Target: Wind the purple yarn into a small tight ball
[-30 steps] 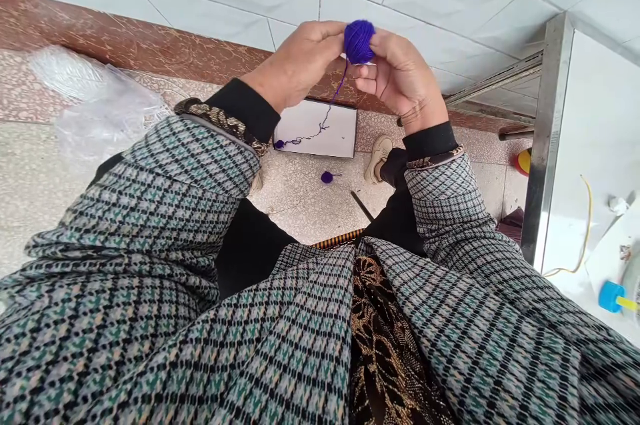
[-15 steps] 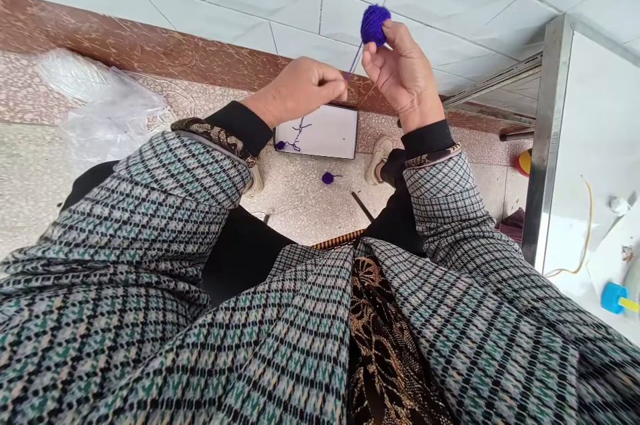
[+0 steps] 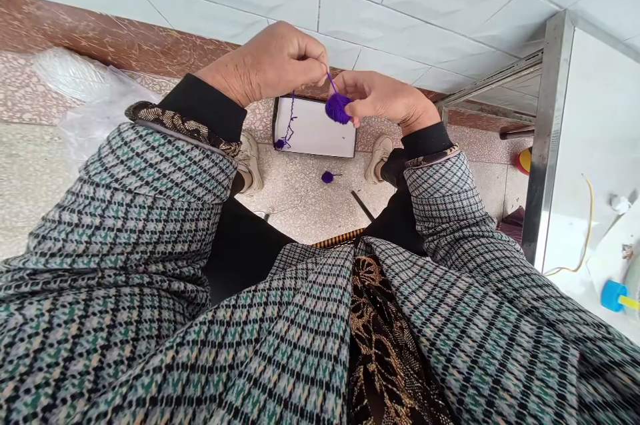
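A ball of purple yarn (image 3: 339,108) sits between my hands, with the fingertips of my right hand (image 3: 385,98) pressed against its right side. My left hand (image 3: 270,65) pinches a purple yarn strand (image 3: 329,80) that rises from the ball. Another thin strand hangs down over a white board (image 3: 315,128) on the floor, ending at a small purple yarn tuft (image 3: 280,143) on the board's left edge. A second small purple yarn ball (image 3: 327,177) lies on the speckled floor (image 3: 300,211) below the board.
A crumpled clear plastic bag (image 3: 95,95) lies at the left. A stainless steel frame (image 3: 547,138) stands at the right, beside a white surface with a yellow cable (image 3: 590,231). A dark stick (image 3: 362,205) lies near my shoes, and a brown skirting band (image 3: 115,41) runs below the tiled wall.
The yarn ball has dropped from above my right hand to a lower spot between my hands. My left hand has moved up and left, now pinching the strand.
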The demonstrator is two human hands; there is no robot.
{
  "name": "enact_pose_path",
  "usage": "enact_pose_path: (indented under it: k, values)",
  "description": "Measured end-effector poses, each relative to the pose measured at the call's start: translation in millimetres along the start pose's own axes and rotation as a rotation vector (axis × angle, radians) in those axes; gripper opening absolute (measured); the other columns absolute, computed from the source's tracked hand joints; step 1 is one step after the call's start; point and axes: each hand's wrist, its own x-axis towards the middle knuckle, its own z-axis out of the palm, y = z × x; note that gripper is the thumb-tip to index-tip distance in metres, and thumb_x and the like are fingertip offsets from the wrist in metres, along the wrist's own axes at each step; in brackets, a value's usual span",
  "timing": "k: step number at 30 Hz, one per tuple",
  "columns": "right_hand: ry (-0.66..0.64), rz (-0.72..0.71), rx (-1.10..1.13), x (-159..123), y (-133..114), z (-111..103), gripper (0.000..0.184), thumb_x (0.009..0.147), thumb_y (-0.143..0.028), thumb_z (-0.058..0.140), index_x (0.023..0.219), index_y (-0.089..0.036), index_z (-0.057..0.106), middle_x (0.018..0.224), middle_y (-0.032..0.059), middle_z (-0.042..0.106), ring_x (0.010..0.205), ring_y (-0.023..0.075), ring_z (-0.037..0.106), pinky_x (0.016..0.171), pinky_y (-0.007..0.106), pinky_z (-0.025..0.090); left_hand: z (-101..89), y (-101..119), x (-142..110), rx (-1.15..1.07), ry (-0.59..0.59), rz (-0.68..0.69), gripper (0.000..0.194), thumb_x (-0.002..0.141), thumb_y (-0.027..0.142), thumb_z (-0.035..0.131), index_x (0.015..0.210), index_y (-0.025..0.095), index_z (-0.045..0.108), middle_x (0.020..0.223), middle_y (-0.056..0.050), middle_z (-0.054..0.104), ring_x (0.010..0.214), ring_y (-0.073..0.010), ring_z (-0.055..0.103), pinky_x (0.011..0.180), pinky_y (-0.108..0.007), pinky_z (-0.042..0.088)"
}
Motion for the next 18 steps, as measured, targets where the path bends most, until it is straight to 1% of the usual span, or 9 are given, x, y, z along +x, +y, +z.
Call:
enact_pose_path:
  k: [3, 5, 8, 10, 12, 13, 15, 17, 18]
  values:
    - [0.04, -0.119, 0.226, -6, -7, 4, 0.047, 0.065, -0.017, 0.087, 0.101, -0.025, 0.058, 0.084, -0.0029, 0.068, 0.063, 0.0132, 0.06, 0.054, 0.021, 0.057, 1.5, -8, 5, 0.006, -0.003, -0.034, 0.024, 0.083, 0.042, 0.067, 0.066, 0.027, 0.06, 0.069, -0.003, 0.053, 0.087, -0.0232, 0.052, 0.103, -0.046, 0.057]
    - [0.201, -0.248, 0.377, -7, -10, 5, 0.052, 0.067, -0.029, 0.088, 0.109, -0.027, 0.059, 0.088, -0.0029, 0.069, 0.063, 0.0146, 0.06, 0.06, 0.025, 0.061, 5.3, -10, 7, -0.059, -0.028, -0.037, 0.025, 0.085, 0.042, 0.069, 0.066, 0.028, 0.061, 0.072, -0.004, 0.06, 0.088, -0.0241, 0.054, 0.106, -0.049, 0.057]
    - [0.525, -0.4, 0.45, 2, -10, 7, 0.044, 0.076, -0.046, 0.083, 0.11, -0.034, 0.058, 0.101, -0.0008, 0.072, 0.084, 0.0209, 0.068, 0.082, 0.031, 0.067, 12.7, -8, 8, -0.122, -0.14, 0.052, 0.025, 0.087, 0.04, 0.067, 0.065, 0.03, 0.06, 0.077, -0.005, 0.062, 0.084, -0.024, 0.053, 0.105, -0.051, 0.055]
    - [0.704, -0.372, 0.371, 12, -7, 7, 0.041, 0.071, -0.046, 0.08, 0.101, -0.036, 0.056, 0.098, -0.0007, 0.07, 0.09, 0.0237, 0.068, 0.083, 0.034, 0.065, 16.7, -4, 9, -0.103, -0.212, 0.106, 0.024, 0.086, 0.038, 0.065, 0.064, 0.03, 0.058, 0.075, -0.005, 0.058, 0.08, -0.0232, 0.05, 0.099, -0.05, 0.054]
    - [0.759, -0.266, 0.195, 18, -3, 5, 0.04, 0.063, -0.041, 0.079, 0.095, -0.037, 0.054, 0.095, -0.0009, 0.07, 0.079, 0.0233, 0.064, 0.072, 0.035, 0.061, 17.7, -1, 8, -0.077, -0.228, 0.124, 0.02, 0.083, 0.036, 0.064, 0.065, 0.03, 0.057, 0.073, -0.004, 0.055, 0.076, -0.0218, 0.047, 0.089, -0.045, 0.051]
    - [0.704, -0.2, 0.09, 18, -1, 4, 0.039, 0.062, -0.037, 0.08, 0.092, -0.036, 0.054, 0.093, -0.0011, 0.07, 0.074, 0.0217, 0.061, 0.067, 0.035, 0.059, 16.7, 0, 8, -0.069, -0.211, 0.125, 0.018, 0.082, 0.035, 0.063, 0.065, 0.029, 0.057, 0.072, -0.004, 0.054, 0.075, -0.021, 0.046, 0.085, -0.044, 0.048]
    - [0.432, -0.07, -0.081, 11, 0, 1, 0.035, 0.064, -0.03, 0.082, 0.09, -0.032, 0.058, 0.088, -0.0009, 0.071, 0.068, 0.0186, 0.059, 0.061, 0.032, 0.056, 12.3, 0, 7, -0.071, -0.159, 0.126, 0.016, 0.079, 0.032, 0.061, 0.064, 0.028, 0.058, 0.071, -0.003, 0.053, 0.072, -0.0192, 0.044, 0.081, -0.042, 0.043]
    - [0.114, -0.01, -0.111, -1, -1, -2, 0.035, 0.068, -0.027, 0.087, 0.092, -0.027, 0.062, 0.088, 0.0004, 0.072, 0.07, 0.0166, 0.063, 0.06, 0.028, 0.057, 6.9, -4, 7, -0.119, -0.119, 0.082, 0.016, 0.078, 0.032, 0.063, 0.063, 0.027, 0.059, 0.071, -0.002, 0.053, 0.073, -0.0183, 0.043, 0.083, -0.043, 0.045]
    - [0.005, -0.037, -0.061, -7, -3, -2, 0.039, 0.068, -0.028, 0.09, 0.094, -0.026, 0.061, 0.09, 0.0013, 0.073, 0.07, 0.0154, 0.064, 0.059, 0.026, 0.057, 4.8, -6, 7, -0.154, -0.116, 0.04, 0.018, 0.078, 0.034, 0.067, 0.064, 0.027, 0.06, 0.072, -0.002, 0.053, 0.075, -0.0185, 0.043, 0.088, -0.044, 0.048]
